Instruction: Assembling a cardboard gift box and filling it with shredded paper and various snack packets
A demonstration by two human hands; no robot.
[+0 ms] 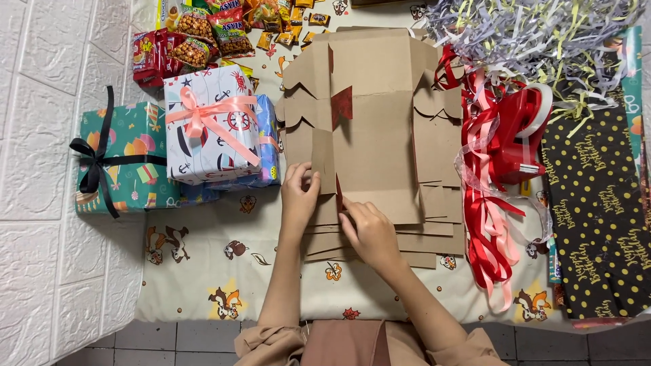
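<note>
The flat brown cardboard box blank (376,129) lies on top of a stack on the cartoon-print cloth (203,285). The left hand (300,193) pinches its side flap, and the right hand (369,234) presses the lower edge – fold best along the crease, slowly.

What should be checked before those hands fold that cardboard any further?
1. Left hand grips the cardboard flap's edge: ok.
2. Right hand presses on the flat box blank near the fold: ok.
3. Blank lies flat on the stack of spare blanks: ok, though the stack is fanned out unevenly.
4. Room on the left: not ok, the wrapped gift with the pink ribbon sits right against the blank.
5. Room on the right: not ok, the red ribbons lie over the stack's edge.
6. Fold creases line up: cannot tell.
</note>
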